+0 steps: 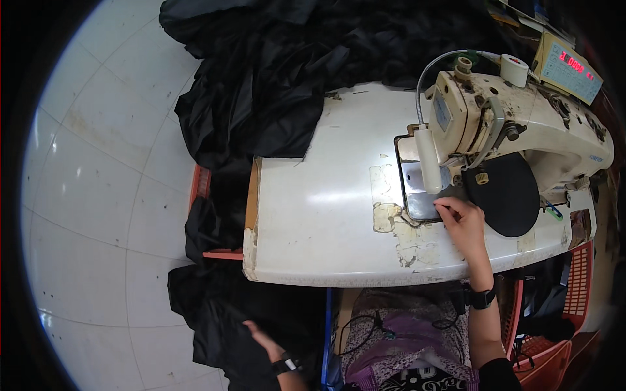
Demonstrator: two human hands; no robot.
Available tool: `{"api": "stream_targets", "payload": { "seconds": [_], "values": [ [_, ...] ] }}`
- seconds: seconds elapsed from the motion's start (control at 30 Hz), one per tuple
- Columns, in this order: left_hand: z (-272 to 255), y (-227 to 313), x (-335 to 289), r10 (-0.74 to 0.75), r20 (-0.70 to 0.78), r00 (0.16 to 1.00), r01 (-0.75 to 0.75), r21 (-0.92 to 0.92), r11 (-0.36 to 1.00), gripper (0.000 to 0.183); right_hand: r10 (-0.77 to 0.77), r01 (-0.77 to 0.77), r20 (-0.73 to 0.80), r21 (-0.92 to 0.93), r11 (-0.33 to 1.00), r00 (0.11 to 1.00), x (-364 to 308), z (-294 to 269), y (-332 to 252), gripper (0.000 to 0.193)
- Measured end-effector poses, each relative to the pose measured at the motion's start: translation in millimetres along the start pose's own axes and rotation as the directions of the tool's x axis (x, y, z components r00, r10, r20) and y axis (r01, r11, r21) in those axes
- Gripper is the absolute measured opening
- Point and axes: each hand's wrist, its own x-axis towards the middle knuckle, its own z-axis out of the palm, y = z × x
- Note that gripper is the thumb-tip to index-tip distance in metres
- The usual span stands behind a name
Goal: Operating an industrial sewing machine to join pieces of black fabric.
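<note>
My right hand (464, 227) is over the sewing machine's metal plate (422, 207), thumb and forefinger pinched together; whatever is between them is too small to make out. Beside it, a black rounded fabric piece (505, 205) lies flat on the bed of the white sewing machine (476, 107). A white tube lamp (428, 159) on a bent metal neck lights the needle area. Down at the left, below the table edge, my left hand (264, 340) is seen edge-on with its fingers stretched out. It is next to hanging black cloth (225, 319) and appears to hold nothing.
A heap of black cloth (261, 58) covers the back and left of the white sewing table (313, 228). Red plastic baskets (579, 287) stand below it at the right. A control box (567, 68) with a lit display sits behind the machine. Small green-blue snips (553, 210) lie by the bed.
</note>
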Motion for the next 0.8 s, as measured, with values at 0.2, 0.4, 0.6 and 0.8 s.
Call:
{"api": "stream_targets", "payload": {
  "seconds": [0.2,0.4,0.6,0.8],
  "values": [
    [141,137,-26,0.494,0.455,0.741,-0.57,0.038,0.821,0.016,0.161,-0.211,0.211,0.239,0.948,0.964,-3,1,-21,0.018],
    [303,119,-29,-0.267,0.942,0.201,-0.76,0.322,0.565,0.047,-0.097,-0.399,0.499,0.782,0.478,0.861,-28,12,-66,0.041],
    [330,108,-39,-0.327,0.899,0.29,-0.954,0.301,-0.017,0.074,0.063,-0.514,0.65,0.535,0.671,0.758,-32,12,-78,0.032],
    [347,100,-56,-0.225,0.951,0.212,-0.87,0.289,0.4,0.072,0.006,-0.483,0.589,0.658,0.578,0.808,-33,31,-101,0.024]
  ]
}}
